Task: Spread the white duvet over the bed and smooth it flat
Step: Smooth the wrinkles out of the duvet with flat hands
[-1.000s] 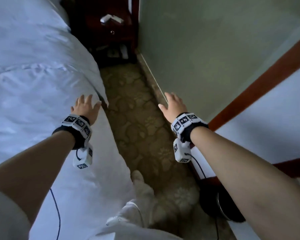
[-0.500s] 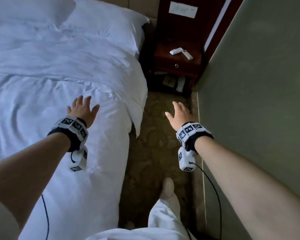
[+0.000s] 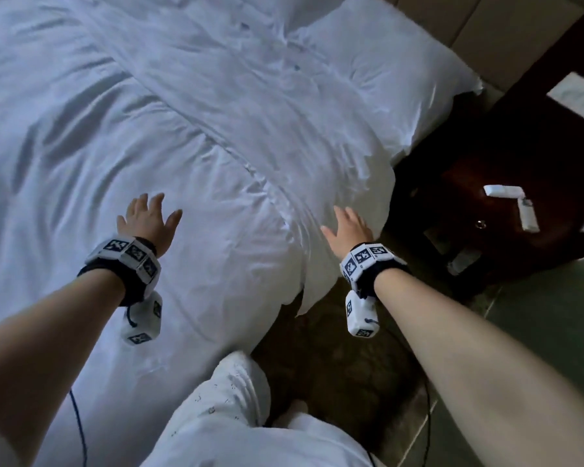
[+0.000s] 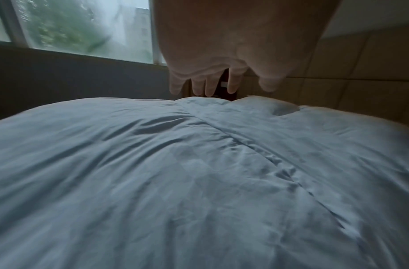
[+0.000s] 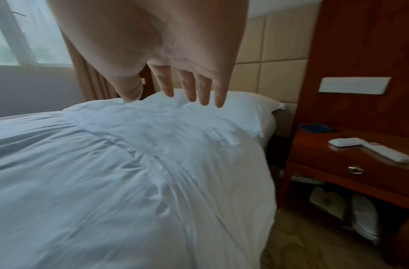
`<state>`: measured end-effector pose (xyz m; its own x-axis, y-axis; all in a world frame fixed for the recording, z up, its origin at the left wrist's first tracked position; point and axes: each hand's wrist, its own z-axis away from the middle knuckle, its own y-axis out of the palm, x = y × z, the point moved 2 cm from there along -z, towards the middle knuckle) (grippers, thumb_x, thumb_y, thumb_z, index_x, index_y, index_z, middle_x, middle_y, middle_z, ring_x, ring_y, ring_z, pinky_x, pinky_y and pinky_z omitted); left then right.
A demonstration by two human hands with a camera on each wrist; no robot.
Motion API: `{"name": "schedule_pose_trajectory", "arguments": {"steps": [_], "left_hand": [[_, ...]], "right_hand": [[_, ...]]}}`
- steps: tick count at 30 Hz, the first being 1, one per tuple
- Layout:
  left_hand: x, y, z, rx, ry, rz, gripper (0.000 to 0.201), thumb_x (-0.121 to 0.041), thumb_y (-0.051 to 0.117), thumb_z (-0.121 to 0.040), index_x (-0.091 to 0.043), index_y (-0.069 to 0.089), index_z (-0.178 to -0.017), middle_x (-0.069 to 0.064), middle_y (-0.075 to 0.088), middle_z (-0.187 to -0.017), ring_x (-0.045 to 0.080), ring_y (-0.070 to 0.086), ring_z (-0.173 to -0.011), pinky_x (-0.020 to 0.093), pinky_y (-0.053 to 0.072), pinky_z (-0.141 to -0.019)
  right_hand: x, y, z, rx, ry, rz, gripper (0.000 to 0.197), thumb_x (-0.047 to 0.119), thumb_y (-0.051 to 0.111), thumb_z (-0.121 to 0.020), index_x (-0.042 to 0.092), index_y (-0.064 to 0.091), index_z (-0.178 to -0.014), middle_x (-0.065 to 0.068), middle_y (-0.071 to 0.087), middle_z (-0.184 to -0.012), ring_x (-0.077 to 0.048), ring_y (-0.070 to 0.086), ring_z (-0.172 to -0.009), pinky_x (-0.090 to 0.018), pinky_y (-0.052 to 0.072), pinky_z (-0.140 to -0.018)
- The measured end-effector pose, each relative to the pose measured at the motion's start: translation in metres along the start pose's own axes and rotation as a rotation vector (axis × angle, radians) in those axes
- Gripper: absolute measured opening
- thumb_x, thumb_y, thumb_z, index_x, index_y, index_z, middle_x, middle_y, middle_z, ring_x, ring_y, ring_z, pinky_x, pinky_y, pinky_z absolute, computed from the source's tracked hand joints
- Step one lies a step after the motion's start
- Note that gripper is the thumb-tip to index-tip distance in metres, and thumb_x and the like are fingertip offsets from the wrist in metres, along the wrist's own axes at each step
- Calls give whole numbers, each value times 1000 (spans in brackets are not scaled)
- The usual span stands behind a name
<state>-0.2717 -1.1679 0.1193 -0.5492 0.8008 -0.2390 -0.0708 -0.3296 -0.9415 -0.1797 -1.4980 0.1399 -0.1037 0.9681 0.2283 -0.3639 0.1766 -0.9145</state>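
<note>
Both hands out over the bed, palms down, nothing held. Our left hand (image 3: 148, 220) sits above the white duvet (image 3: 122, 156) with fingers (image 4: 210, 87) straight and slightly spread; the left wrist view shows a gap between them and the fabric, so no contact that we can confirm. Our right hand (image 3: 348, 230) is over the duvet's side edge where it drops toward the floor, fingers (image 5: 190, 87) extended and loosely fanned, also gripping nothing; from the right wrist view we can't tell if the tips touch the cloth. The duvet covers the bed, wrinkled, with a raised seam or fold line (image 3: 243, 163) running diagonally from the head end toward the near edge, and its corner (image 3: 312, 299) hangs off the side just below the right wrist. A white pillow (image 3: 388, 72) lies at the head end, partly under the duvet's top edge. Just beside the bed stands a dark wood nightstand (image 5: 351, 163); two white remotes (image 3: 511, 205) lie on its top, touching at an angle, with a small blue item (image 5: 316, 128) behind them. Patterned carpet (image 3: 338, 369) runs between bed and wall. Our white trouser leg (image 3: 223, 402) is against the bed's near side.
</note>
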Motion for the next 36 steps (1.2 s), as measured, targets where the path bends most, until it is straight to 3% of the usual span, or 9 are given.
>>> {"name": "schedule_pose_trajectory", "arguments": {"steps": [4,8,18,23,29,32,36], "left_hand": [[22,2,-69,-9,-113,40,58,-43,36,-97,-12,27,-146,15,21,-155,30,18,-144,51,19,-116],[36,4,-128,34,-173,68,59,-43,37,-97,-12,27,-146,15,21,-155,29,18,-145,50,19,-117],[76,25,-197,54,-417,159,59,-41,40,-96,-12,28,-146,14,25,-154,31,23,-143,48,25,-115],[111,59,-193,27,-622,235,59,-38,44,-96,-9,29,-145,17,24,-154,32,21,-143,46,22,-117],[143,120,-160,95,-896,326,62,-36,43,-96,-16,20,-149,15,9,-158,33,11,-146,47,15,-119],[151,140,-137,117,-1024,368,63,-36,44,-95,-16,18,-150,14,5,-159,32,6,-147,45,12,-120],[160,151,-114,91,-1115,377,63,-36,42,-96,-16,17,-150,12,2,-160,28,3,-148,42,9,-121]], "right_hand": [[53,7,-79,48,-155,30,55,34,45,-96,14,29,-145,-11,26,-153,-29,28,-139,-39,29,-110],[99,18,-145,147,-194,58,57,35,44,-97,16,25,-147,-10,18,-156,-27,21,-143,-39,24,-113],[214,28,-293,176,-446,72,64,42,40,-97,19,14,-151,-8,7,-159,-26,7,-147,-40,12,-119],[289,63,-366,232,-651,160,66,45,36,-97,21,7,-152,-6,-2,-160,-25,0,-148,-37,5,-120],[348,114,-436,239,-863,287,66,43,36,-98,21,6,-152,-7,-3,-160,-25,-1,-148,-36,3,-121],[362,138,-468,244,-846,355,66,42,36,-98,19,5,-152,-9,-3,-160,-26,-1,-148,-39,4,-121],[382,177,-479,183,-790,525,71,47,30,-97,12,2,-152,-15,-2,-159,-30,-5,-148,-53,1,-118]]}}
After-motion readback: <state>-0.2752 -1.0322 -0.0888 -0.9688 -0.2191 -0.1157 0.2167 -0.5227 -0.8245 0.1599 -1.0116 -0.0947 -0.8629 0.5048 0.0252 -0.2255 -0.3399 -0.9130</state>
